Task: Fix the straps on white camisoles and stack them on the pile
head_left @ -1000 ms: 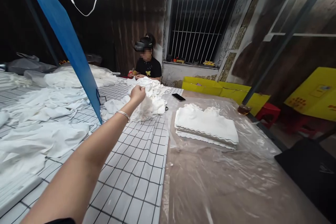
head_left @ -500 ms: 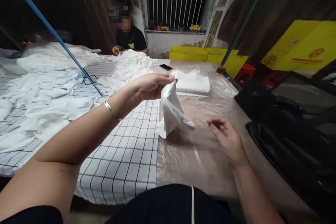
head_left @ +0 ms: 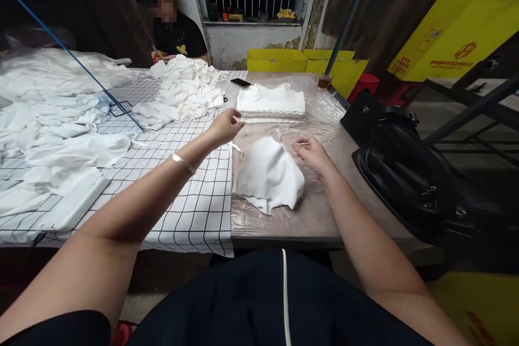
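A white cloth garment [head_left: 270, 175] with thin straps is loosely spread over the plastic-covered part of the table, between my two hands. Its top edge is blurred. My left hand [head_left: 227, 125], above the garment's upper left, has thumb and fingers pinched together. A loose white strap end shows below that hand. At the garment's upper right, my right hand [head_left: 313, 154] is closed, fingertips together close to the cloth. I cannot make out what either pinch holds. Just beyond lies a folded stack of white garments [head_left: 271, 102] with scalloped edges.
Heaps of white garments [head_left: 186, 86] cover the checked tablecloth [head_left: 190, 194] on the left. A phone [head_left: 240, 82] lies beyond the stack. Black bags [head_left: 405, 173] line the right edge. A blue pole [head_left: 68, 48] slants across the left. A person [head_left: 178, 35] sits at the far side.
The garment, bunched and hanging from my left hand before, is now spread lower between both hands. My right hand has come closer to it. The view has shifted.
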Demonstrator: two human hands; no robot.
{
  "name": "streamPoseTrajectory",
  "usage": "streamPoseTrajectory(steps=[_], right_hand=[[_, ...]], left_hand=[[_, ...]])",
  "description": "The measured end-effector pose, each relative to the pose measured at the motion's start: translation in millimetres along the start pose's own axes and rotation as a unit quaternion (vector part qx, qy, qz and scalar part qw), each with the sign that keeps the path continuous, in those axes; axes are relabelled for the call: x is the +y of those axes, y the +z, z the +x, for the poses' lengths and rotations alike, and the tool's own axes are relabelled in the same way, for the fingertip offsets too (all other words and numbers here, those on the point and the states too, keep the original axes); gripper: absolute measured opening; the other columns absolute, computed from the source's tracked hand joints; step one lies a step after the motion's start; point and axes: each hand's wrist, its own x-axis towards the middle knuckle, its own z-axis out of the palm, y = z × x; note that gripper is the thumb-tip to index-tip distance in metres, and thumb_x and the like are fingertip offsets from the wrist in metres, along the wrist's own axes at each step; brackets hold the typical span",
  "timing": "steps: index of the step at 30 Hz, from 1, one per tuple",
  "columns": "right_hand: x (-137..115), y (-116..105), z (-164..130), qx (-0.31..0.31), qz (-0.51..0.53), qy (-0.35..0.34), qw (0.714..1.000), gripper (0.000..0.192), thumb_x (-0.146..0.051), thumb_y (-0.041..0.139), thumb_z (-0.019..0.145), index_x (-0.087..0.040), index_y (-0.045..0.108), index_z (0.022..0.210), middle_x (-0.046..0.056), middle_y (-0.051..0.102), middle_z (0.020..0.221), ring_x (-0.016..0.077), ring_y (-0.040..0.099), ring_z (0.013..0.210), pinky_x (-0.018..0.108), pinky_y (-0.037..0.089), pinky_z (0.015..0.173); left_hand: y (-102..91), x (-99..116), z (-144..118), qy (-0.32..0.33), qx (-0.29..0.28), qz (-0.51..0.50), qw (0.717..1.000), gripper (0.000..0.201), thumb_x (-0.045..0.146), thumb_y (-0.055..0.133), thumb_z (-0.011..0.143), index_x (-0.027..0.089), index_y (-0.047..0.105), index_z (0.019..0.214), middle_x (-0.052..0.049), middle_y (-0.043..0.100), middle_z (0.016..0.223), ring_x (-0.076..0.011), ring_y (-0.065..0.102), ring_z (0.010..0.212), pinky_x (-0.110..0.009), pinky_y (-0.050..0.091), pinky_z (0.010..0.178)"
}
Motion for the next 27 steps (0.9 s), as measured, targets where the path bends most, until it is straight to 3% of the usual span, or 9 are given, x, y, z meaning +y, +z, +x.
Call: streamPoseTrajectory(steps=[3,6,8,11,13,17,21,23,27], right_hand=[[28,-23,-8,0.104,-0.081,-0.059,0.99,0.029,-0.033,0.074,0.067,-0.022,0.053,0.083,-0.001,0.056,0.078,0.0139,0.055,0.077,0.026,0.047,0.076],[57,-35,-44,0.013,-0.128,-0.045,0.991,0.036,-0.039,0.075,0.064,-0.021,0.055,0.088,-0.001,0.056,0.078,0.014,0.052,0.069,0.029,0.048,0.07],[70,-33,-70,-0.043,-0.197,-0.054,0.978,0.044,-0.04,0.079,0.056,-0.022,0.059,0.09,0.001,0.059,0.083,0.0166,0.054,0.073,0.031,0.048,0.071],[78,-22,-90,-0.039,-0.28,-0.109,0.953,0.03,-0.036,0.076,0.058,-0.023,0.063,0.081,0.003,0.061,0.087,0.0207,0.056,0.082,0.035,0.047,0.077],[75,-17,-87,-0.013,-0.262,-0.113,0.958,0.016,-0.036,0.066,0.066,-0.022,0.063,0.073,0.002,0.061,0.078,0.0191,0.055,0.073,0.034,0.046,0.072],[58,-25,-65,0.041,-0.163,-0.108,0.98,0.026,-0.046,0.058,0.074,-0.02,0.062,0.072,0.0,0.057,0.064,0.0152,0.05,0.058,0.029,0.043,0.059],[37,-35,-54,0.111,-0.224,-0.183,0.951,0.026,-0.046,0.06,0.075,-0.02,0.058,0.071,0.004,0.063,0.076,0.0168,0.053,0.067,0.031,0.045,0.065],[27,-27,-54,0.069,-0.262,-0.204,0.941,0.029,-0.045,0.068,0.069,-0.02,0.061,0.084,0.006,0.066,0.089,0.0195,0.057,0.076,0.033,0.047,0.07],[3,6,-50,-0.054,-0.305,-0.255,0.916,0.067,-0.031,0.076,0.062,-0.024,0.052,0.124,0.007,0.065,0.107,0.0207,0.06,0.083,0.032,0.049,0.071]], left_hand=[[9.5,-43,-35,0.052,-0.046,0.087,0.994,0.02,0.028,0.066,0.083,0.016,0.062,0.098,-0.006,0.062,0.091,-0.0168,0.058,0.078,-0.028,0.047,0.07],[29.6,-77,-84,0.121,-0.161,0.147,0.968,0.041,0.04,0.07,0.078,0.017,0.059,0.11,-0.01,0.06,0.108,-0.0225,0.058,0.092,-0.035,0.049,0.078],[47.2,-87,-106,0.171,-0.186,0.221,0.942,0.055,0.047,0.073,0.074,0.019,0.057,0.119,-0.012,0.057,0.12,-0.0283,0.055,0.105,-0.042,0.046,0.088],[71.8,-83,-112,0.209,-0.166,0.331,0.905,0.051,0.053,0.066,0.08,0.02,0.059,0.118,-0.012,0.059,0.119,-0.0315,0.053,0.109,-0.047,0.04,0.092],[82.5,-73,-105,0.204,-0.164,0.368,0.892,0.043,0.056,0.056,0.087,0.019,0.064,0.109,-0.011,0.064,0.111,-0.0297,0.056,0.103,-0.044,0.04,0.09],[90.8,-61,-91,0.185,-0.173,0.376,0.891,0.041,0.056,0.049,0.091,0.021,0.068,0.103,-0.008,0.068,0.101,-0.0266,0.061,0.1,-0.038,0.04,0.085],[91.6,-63,-83,0.186,-0.128,0.396,0.89,0.021,0.028,0.053,0.09,0.019,0.071,0.095,-0.008,0.068,0.096,-0.0239,0.063,0.09,-0.034,0.041,0.077],[90.0,-56,-78,0.218,-0.103,0.374,0.895,0.023,0.015,0.048,0.089,0.018,0.071,0.092,-0.008,0.069,0.092,-0.0214,0.063,0.084,-0.032,0.04,0.074],[82.9,-22,-65,0.355,-0.027,0.336,0.872,0.021,0.013,0.046,0.089,0.017,0.067,0.086,-0.007,0.066,0.083,-0.0208,0.06,0.082,-0.035,0.038,0.077]])
